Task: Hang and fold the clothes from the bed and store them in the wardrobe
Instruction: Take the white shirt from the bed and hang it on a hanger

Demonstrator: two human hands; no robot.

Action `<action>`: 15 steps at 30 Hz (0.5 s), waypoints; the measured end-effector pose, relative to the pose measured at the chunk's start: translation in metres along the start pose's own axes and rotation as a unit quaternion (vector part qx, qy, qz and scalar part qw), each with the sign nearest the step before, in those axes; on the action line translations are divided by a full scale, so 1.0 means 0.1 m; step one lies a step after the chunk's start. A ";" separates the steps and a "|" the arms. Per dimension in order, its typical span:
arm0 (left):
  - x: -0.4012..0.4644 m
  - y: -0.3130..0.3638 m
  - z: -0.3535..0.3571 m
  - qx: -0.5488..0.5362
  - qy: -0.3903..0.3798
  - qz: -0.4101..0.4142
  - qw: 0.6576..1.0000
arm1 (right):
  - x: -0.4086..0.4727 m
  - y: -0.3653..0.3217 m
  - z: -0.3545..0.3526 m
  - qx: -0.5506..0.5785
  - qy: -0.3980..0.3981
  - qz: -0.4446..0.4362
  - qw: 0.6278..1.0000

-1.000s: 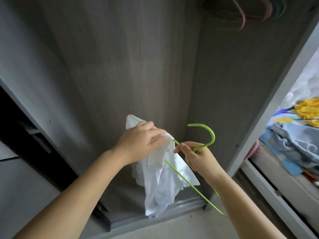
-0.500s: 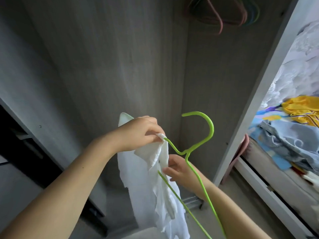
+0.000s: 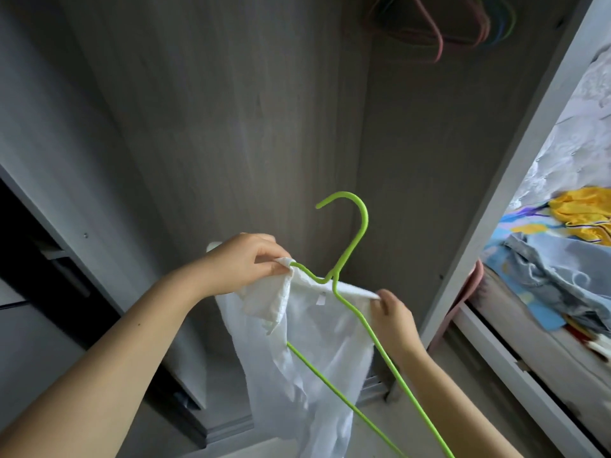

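A white garment [image 3: 314, 352] hangs in front of the open grey wardrobe [image 3: 231, 127], partly threaded on a lime green wire hanger [image 3: 355, 239] whose hook points up. My left hand [image 3: 244, 262] pinches the garment's neckline together with the hanger's left shoulder. My right hand [image 3: 393, 315] pinches the other side of the neckline and pulls it over the hanger's right arm. The lower fabric drops out of the frame's bottom edge.
Several pastel hangers [image 3: 439, 31] hang at the wardrobe's top right. The white wardrobe frame [image 3: 515, 166] runs diagonally on the right. Beyond it the bed [image 3: 542, 342] carries a yellow garment [image 3: 582, 206] and pale blue denim [image 3: 555, 272]. A dark compartment [image 3: 39, 259] lies at left.
The hanger rose and tipped upright. My right hand let go of the hanger's neck and took hold of the garment's neckline at the right. My left hand moved onto the hanger's left shoulder.
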State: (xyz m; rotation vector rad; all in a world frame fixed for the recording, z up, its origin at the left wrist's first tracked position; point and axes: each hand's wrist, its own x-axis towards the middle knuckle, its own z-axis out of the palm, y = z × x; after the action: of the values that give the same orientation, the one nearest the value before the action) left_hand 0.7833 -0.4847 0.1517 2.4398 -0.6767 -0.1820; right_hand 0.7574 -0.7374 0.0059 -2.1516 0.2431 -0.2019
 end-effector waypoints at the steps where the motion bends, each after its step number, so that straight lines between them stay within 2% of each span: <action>1: -0.02 -0.06 0.00 -0.004 0.000 -0.006 1.000 | 0.04 -0.01 -0.08 0.022 0.011 -0.010 1.000; 3: -0.04 -0.16 0.00 -0.010 0.005 -0.013 1.000 | 0.12 -0.05 -0.30 0.043 -0.018 -0.062 0.997; 5: -0.03 -0.21 -0.01 -0.020 0.022 -0.012 0.999 | 0.18 -0.07 -0.53 0.024 -0.104 -0.106 0.989; 6: -0.02 -0.22 -0.02 -0.024 0.033 -0.012 0.999 | 0.22 -0.07 -0.62 -0.022 -0.146 -0.116 0.982; 8: 0.01 -0.22 -0.03 -0.034 0.049 -0.010 0.998 | 0.29 -0.04 -0.76 -0.166 -0.178 -0.123 0.962; 10: 0.03 -0.22 -0.04 -0.035 0.058 -0.007 0.998 | 0.36 0.02 -0.84 -0.282 -0.168 -0.123 0.936; 12: 0.05 -0.23 -0.04 -0.024 0.056 -0.003 0.998 | 0.41 0.06 -0.92 -0.334 -0.126 -0.113 0.927; 15: 0.05 -0.23 -0.04 -0.014 0.037 -0.005 0.999 | 0.45 0.14 -1.07 -0.297 -0.048 -0.092 0.949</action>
State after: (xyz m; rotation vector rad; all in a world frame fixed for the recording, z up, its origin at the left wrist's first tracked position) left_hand 0.7982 -0.4696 0.1415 2.4104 -0.6245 -0.1040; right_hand 0.7744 -0.8415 0.0557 -2.7788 0.0442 -0.1403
